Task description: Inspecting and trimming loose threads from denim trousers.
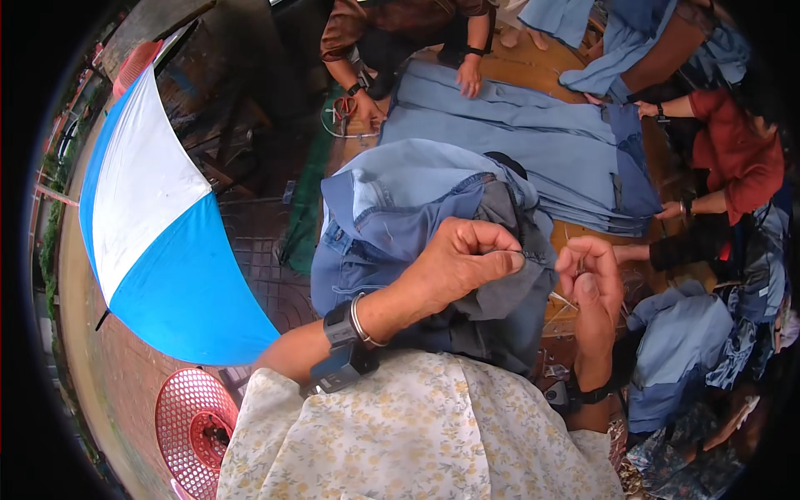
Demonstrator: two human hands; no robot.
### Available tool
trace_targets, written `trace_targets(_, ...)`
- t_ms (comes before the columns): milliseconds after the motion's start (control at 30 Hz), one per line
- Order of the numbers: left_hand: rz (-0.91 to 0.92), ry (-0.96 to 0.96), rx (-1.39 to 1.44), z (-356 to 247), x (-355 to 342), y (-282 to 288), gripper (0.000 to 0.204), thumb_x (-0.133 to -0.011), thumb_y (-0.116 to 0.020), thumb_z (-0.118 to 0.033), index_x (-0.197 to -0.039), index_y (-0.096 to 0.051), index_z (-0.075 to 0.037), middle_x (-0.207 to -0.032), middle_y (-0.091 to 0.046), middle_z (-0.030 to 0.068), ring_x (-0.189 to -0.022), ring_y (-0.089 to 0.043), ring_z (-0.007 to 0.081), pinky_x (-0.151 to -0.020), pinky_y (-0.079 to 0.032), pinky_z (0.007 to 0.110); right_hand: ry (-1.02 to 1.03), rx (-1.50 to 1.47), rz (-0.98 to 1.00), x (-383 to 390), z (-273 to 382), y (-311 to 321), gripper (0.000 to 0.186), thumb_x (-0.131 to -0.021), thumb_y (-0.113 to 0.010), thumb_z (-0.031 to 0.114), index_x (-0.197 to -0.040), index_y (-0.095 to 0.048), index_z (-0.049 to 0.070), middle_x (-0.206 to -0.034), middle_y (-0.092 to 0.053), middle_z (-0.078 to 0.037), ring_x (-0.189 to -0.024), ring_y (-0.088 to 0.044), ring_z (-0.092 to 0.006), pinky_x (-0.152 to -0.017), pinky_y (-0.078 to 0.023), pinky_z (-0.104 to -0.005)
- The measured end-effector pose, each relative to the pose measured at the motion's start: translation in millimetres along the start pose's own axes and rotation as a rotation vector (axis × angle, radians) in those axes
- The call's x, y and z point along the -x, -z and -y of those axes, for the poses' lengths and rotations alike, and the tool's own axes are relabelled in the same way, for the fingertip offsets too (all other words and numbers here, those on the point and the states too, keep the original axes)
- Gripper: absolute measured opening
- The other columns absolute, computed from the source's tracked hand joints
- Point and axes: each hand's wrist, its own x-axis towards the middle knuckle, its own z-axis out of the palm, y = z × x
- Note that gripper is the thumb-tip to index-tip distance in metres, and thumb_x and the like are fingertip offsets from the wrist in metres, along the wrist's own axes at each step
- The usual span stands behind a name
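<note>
A heap of blue and grey denim lies in front of me, its pale inside folded up at the far side. My left hand is closed in a pinch at the dark edge of a grey denim piece, thumb against the curled forefinger. Just right of it, my right hand is raised off the cloth, with thumb and fingertips drawn together. Something thin may be between those fingertips, but it is too small to name.
Across the table lies a layered stack of light blue denim, with people's hands on it. Red-handled scissors lie at its far left. A blue-and-white umbrella and a red plastic basket stand left; more denim hangs right.
</note>
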Motion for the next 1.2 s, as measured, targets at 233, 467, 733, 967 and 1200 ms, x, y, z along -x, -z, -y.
trace_targets(233,-0.018,0.052,0.064,-3,-1,2,0.004,-0.079,-0.062,-0.004,-0.082,-0.064,-0.001,-0.073,-0.06,-0.0032,-0.066,-0.052,0.002,-0.06,-0.041,0.017,0.021,0.328,0.018,6,7,1,0.024,-0.082,-0.061,0.016,-0.1,-0.055,0.0,-0.087,-0.058,-0.007,-0.076,-0.055,-0.0121,-0.067,-0.043,-0.0219)
trace_targets(467,-0.016,0.06,0.077,-3,-4,1,0.005,-0.079,-0.062,-0.004,-0.082,-0.064,-0.001,-0.073,-0.06,-0.0028,-0.066,-0.053,0.0022,-0.061,-0.042,0.017,0.103,0.462,0.059,-4,11,-3,0.02,-0.079,-0.064,0.008,-0.095,-0.057,-0.001,-0.083,-0.059,-0.008,-0.072,-0.056,-0.0137,-0.063,-0.044,-0.0234)
trace_targets(733,-0.01,0.035,0.05,-3,-4,1,0.006,-0.079,-0.064,-0.008,-0.082,-0.064,-0.002,-0.071,-0.058,-0.0048,-0.063,-0.049,0.0006,-0.056,-0.038,0.016,0.139,0.512,0.058,-5,9,-4,0.016,-0.079,-0.063,0.007,-0.091,-0.058,-0.001,-0.079,-0.06,-0.01,-0.068,-0.057,-0.0158,-0.061,-0.044,-0.0245)
trace_targets(967,-0.023,0.079,-0.082,-10,-2,0,0.006,-0.079,-0.064,-0.005,-0.083,-0.064,-0.001,-0.074,-0.06,-0.0034,-0.068,-0.052,0.0017,-0.06,-0.041,0.017,0.197,0.58,0.069,-10,20,-10,0.016,-0.077,-0.063,0.006,-0.091,-0.058,0.0,-0.079,-0.061,-0.012,-0.071,-0.06,-0.0235,-0.062,-0.045,-0.0308)
trace_targets(1200,-0.019,0.052,-0.079,-9,-5,-3,0.005,-0.079,-0.064,-0.005,-0.081,-0.064,-0.001,-0.074,-0.06,-0.0038,-0.068,-0.051,0.0013,-0.059,-0.04,0.017,0.263,0.704,0.104,-15,21,-10,0.014,-0.077,-0.061,0.006,-0.089,-0.058,0.0,-0.079,-0.061,-0.013,-0.07,-0.059,-0.0292,-0.061,-0.045,-0.0349)
